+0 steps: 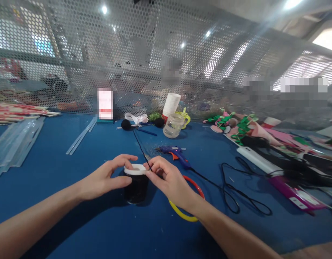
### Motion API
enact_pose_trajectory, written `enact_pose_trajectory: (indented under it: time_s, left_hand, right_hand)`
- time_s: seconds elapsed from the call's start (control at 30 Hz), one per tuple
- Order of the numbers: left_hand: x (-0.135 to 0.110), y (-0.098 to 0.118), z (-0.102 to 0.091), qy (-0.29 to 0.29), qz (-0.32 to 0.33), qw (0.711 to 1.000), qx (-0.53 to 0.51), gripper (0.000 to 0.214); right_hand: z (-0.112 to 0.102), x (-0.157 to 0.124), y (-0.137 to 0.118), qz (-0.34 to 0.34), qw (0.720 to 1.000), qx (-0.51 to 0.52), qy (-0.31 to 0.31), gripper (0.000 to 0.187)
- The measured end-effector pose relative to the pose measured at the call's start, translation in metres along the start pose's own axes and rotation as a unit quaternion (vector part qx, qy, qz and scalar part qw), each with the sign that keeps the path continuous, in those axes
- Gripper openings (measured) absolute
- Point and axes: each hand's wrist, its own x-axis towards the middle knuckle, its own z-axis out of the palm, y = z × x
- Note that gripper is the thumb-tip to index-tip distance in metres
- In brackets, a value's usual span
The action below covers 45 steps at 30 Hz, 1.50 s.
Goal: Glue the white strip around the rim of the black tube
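Note:
A round container (136, 189), black on its side with a white rim, stands upright on the blue table. My left hand (108, 176) grips it from the left, fingertips over the rim and thumb against the black side. At the rim's right edge, my right hand (168, 176) pinches a strand of black yarn (139, 145). This strand runs back to a black yarn ball (125, 125). Behind my right hand lies a blue glue gun (176, 153) with an orange trigger. A red and yellow ring (186, 217) is partly hidden under my right wrist.
Glue sticks (17, 144) lie at the left. A clear jar (173, 126), stacked paper cups (171, 104) and a phone (105, 104) stand at the back. A cable and a white and purple power strip (263, 162) lie at the right, near green and pink craft pieces.

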Motion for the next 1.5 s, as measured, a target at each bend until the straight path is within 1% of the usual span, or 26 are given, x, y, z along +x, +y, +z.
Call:
enact_pose_trajectory:
  time_s: [0.03, 0.07, 0.13, 0.2, 0.3, 0.4, 0.47, 0.57, 0.77, 0.83, 0.93, 0.97, 1.03, 1.07, 1.1, 1.13, 1.2, 1.27, 1.37, 1.4, 1.43, 1.5]
  left_hand:
    - [0.001, 0.003, 0.001, 0.029, 0.024, 0.998, 0.048, 0.014]
    - [0.002, 0.006, 0.004, 0.043, 0.041, 0.994, 0.09, 0.016]
    - [0.004, 0.011, 0.009, 0.044, 0.055, 0.986, 0.148, 0.013]
    - [0.007, 0.015, 0.013, 0.049, 0.056, 0.983, 0.168, 0.005]
    - [0.009, 0.019, 0.015, 0.048, 0.059, 0.979, 0.187, 0.009]
    - [0.012, 0.022, 0.015, 0.051, 0.077, 0.973, 0.211, 0.008]
    - [0.015, 0.024, 0.016, 0.046, 0.075, 0.972, 0.22, 0.008]
    - [0.018, 0.025, 0.018, 0.042, 0.066, 0.974, 0.213, 0.008]
    - [0.021, 0.022, 0.018, 0.035, 0.054, 0.987, 0.148, 0.008]
    - [0.02, 0.02, 0.015, 0.033, 0.046, 0.991, 0.118, 0.009]
    - [0.018, 0.018, 0.011, 0.03, 0.019, 0.998, 0.051, 0.011]
    - [0.018, 0.017, 0.01, 0.031, 0.007, 0.999, 0.021, 0.011]
    - [0.017, 0.013, 0.009, 0.039, -0.012, 0.998, -0.042, 0.013]
    - [0.018, 0.01, 0.009, 0.041, -0.018, 0.997, -0.068, 0.013]
    - [0.018, 0.007, 0.01, 0.042, -0.017, 0.995, -0.084, 0.013]
    - [0.018, 0.004, 0.01, 0.043, -0.012, 0.994, -0.096, 0.013]
    - [0.02, 0.0, 0.01, 0.041, -0.009, 0.994, -0.099, 0.014]
    - [0.021, -0.002, 0.009, 0.034, -0.011, 0.996, -0.079, 0.016]
    - [0.02, 0.001, 0.005, 0.015, -0.001, 1.0, 0.021, 0.015]
    - [0.019, 0.003, 0.003, 0.002, 0.007, 0.998, 0.062, 0.013]
    - [0.019, 0.005, 0.002, 0.001, 0.014, 0.995, 0.094, 0.011]
    - [0.017, 0.008, 0.001, 0.001, 0.028, 0.991, 0.13, 0.009]
  right_hand:
    - [0.001, 0.0, -0.001, 0.0, 1.0, -0.003, -0.001, 0.019]
    - [0.001, 0.001, -0.002, -0.001, 1.0, -0.006, 0.0, 0.019]
    - [0.003, 0.002, -0.003, -0.008, 1.0, -0.016, 0.004, 0.02]
    - [0.004, 0.003, -0.005, -0.018, 0.999, -0.032, 0.008, 0.02]
    - [0.005, 0.003, -0.008, -0.031, 0.998, -0.063, 0.006, 0.021]
    - [0.003, 0.004, -0.013, -0.039, 0.995, -0.094, 0.003, 0.021]
    - [0.0, 0.005, -0.015, -0.047, 0.993, -0.111, -0.002, 0.021]
    - [-0.005, 0.008, -0.018, -0.057, 0.989, -0.136, -0.018, 0.023]
    - [-0.01, 0.015, -0.022, -0.051, 0.983, -0.17, -0.045, 0.026]
    - [-0.011, 0.017, -0.024, -0.05, 0.986, -0.156, -0.04, 0.022]
    - [-0.02, 0.023, -0.026, -0.039, 0.991, -0.131, -0.011, 0.008]
    - [-0.025, 0.025, -0.024, -0.026, 0.99, -0.141, 0.003, 0.007]
    - [-0.039, 0.03, -0.017, 0.032, 0.976, -0.214, 0.034, 0.012]
    - [-0.046, 0.032, -0.011, 0.075, 0.958, -0.271, 0.048, 0.014]
    - [-0.053, 0.034, -0.004, 0.124, 0.931, -0.338, 0.062, 0.015]
    - [-0.06, 0.035, 0.005, 0.147, 0.917, -0.363, 0.071, 0.015]
    - [-0.071, 0.035, 0.024, 0.182, 0.901, -0.389, 0.069, 0.015]
    - [-0.076, 0.034, 0.041, 0.221, 0.887, -0.401, 0.048, 0.009]
    - [-0.077, 0.032, 0.059, 0.269, 0.876, -0.399, 0.029, 0.004]
    - [-0.076, 0.033, 0.062, 0.278, 0.875, -0.394, 0.032, 0.004]
    - [-0.076, 0.033, 0.064, 0.285, 0.876, -0.388, 0.039, 0.006]
    - [-0.075, 0.035, 0.064, 0.293, 0.881, -0.366, 0.06, 0.014]
